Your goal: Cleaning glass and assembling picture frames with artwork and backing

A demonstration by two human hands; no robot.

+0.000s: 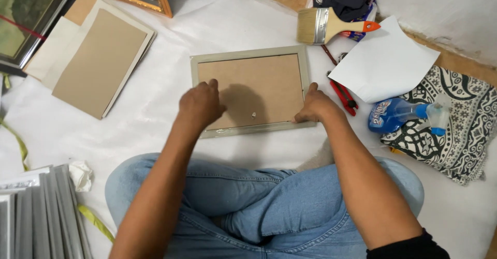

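Grip: my left hand (201,104) presses flat on the face-down grey picture frame with brown backing board (250,89); right hand (316,106) pinches its corner.
Around: wide wooden paintbrush (331,25), red pliers (344,94), blue spray bottle (401,113) beyond my right hand.
Hidden: pliers partly under white paper sheet (385,62).

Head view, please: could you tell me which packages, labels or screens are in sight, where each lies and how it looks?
Spray bottle: lying on its side right of the right hand, blue, clear trigger head, label with white and red lettering.
Crumpled packet: behind the paintbrush, blue and red, mostly hidden.
No screens.
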